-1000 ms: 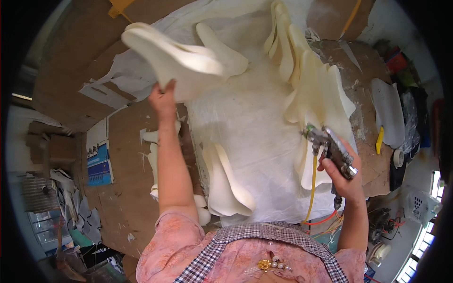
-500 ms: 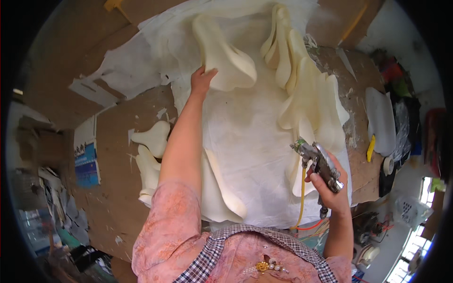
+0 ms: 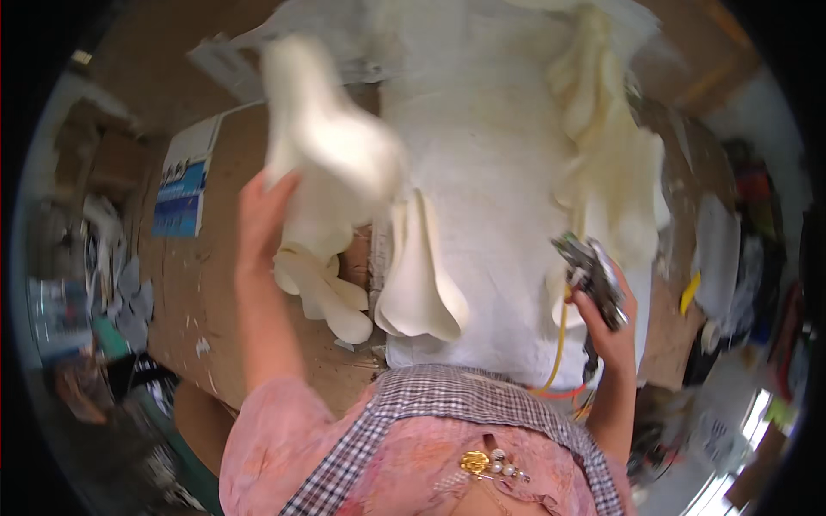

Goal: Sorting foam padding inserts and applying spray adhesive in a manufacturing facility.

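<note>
My left hand (image 3: 268, 211) grips a cream foam saddle pad (image 3: 331, 129) by its edge. The pad is held up over the left side of the table and is blurred by motion. In my right hand (image 3: 613, 322) is a metal spray gun (image 3: 594, 279), its nozzle pointing up and left, with a yellow hose (image 3: 560, 344) hanging from it. More foam saddle pads (image 3: 325, 297) lie in a small pile below the left hand. Another folded pad (image 3: 420, 288) rests on the white sheet (image 3: 482, 249) close to my body. Along the sheet's right side runs an overlapping row of pads (image 3: 607, 155).
Brown cardboard (image 3: 215, 284) covers the table beside the sheet, with a blue printed paper (image 3: 181, 199) at left. A yellow-handled tool (image 3: 689, 292) lies at the right edge by a greyish-white sheet (image 3: 714, 249). An orange hose (image 3: 564, 395) runs near my waist.
My left hand has carried the foam pad from the far part of the white sheet leftward and nearer, over the small pile. The right hand still holds the spray gun. The view has shifted.
</note>
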Demonstrator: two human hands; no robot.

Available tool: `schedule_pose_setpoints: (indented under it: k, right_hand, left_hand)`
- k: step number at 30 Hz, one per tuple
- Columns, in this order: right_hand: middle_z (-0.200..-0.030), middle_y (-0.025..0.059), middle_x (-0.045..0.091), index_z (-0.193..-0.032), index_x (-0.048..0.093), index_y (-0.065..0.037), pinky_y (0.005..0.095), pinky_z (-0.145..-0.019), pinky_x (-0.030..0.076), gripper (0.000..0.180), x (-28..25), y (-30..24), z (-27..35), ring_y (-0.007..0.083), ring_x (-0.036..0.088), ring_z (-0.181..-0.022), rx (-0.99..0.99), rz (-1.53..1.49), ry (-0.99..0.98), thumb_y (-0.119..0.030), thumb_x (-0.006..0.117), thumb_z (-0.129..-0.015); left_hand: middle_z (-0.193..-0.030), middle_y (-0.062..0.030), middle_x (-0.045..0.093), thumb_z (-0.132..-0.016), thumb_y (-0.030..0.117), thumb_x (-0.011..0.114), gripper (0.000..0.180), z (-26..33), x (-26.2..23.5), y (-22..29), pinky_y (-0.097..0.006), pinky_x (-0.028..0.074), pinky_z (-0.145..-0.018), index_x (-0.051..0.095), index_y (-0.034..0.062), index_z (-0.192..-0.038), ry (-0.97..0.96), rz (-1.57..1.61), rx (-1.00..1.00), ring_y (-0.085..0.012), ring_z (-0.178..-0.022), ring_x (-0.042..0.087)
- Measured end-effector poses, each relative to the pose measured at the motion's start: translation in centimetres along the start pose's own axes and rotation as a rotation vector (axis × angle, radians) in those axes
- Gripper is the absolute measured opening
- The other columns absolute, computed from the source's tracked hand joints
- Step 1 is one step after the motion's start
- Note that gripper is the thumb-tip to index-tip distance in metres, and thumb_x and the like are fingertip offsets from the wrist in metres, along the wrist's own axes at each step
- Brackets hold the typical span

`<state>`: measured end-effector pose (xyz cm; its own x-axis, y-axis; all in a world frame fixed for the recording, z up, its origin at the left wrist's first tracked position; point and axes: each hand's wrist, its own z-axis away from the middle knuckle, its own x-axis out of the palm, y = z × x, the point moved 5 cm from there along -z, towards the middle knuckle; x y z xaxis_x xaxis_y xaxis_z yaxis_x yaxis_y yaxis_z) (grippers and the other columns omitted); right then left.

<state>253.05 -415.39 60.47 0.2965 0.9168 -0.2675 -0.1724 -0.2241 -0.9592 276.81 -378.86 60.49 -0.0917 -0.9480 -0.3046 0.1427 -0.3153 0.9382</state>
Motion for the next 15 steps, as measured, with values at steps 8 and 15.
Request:
schedule_pose_setpoints:
  k: [8, 15]
  right_hand:
    - [-0.089, 0.0064, 0.06, -0.123, 0.043, -0.001, 0.0266, -0.075, 0.045, 0.051, -1.5, -1.8, 8.3, 0.0117, 0.056, -0.081, -0.018, 0.063, -0.102, -0.001, 0.062, -0.076]
    - [-0.085, 0.0064, 0.06, -0.121, 0.046, -0.001, 0.0261, -0.069, 0.046, 0.052, -9.4, -2.1, 23.3, 0.0128, 0.057, -0.074, 0.07, 0.178, 0.221, -0.009, 0.065, -0.073]
  left_hand:
    - [-0.114, -0.0022, 0.055, -0.075, 0.043, 0.064, 0.064, 8.4, -16.5, -13.0, -0.041, 0.039, -0.072, 0.042, 0.0108, -0.126, 0.192, -0.048, -0.496, -0.0219, -0.097, 0.053]
    - [-0.103, 0.0003, 0.056, -0.067, 0.03, 0.064, 0.04, 6.5, -24.4, -22.5, -0.036, 0.033, -0.06, 0.053, 0.0188, -0.104, 0.489, -0.163, -0.72, -0.0205, -0.089, 0.053]
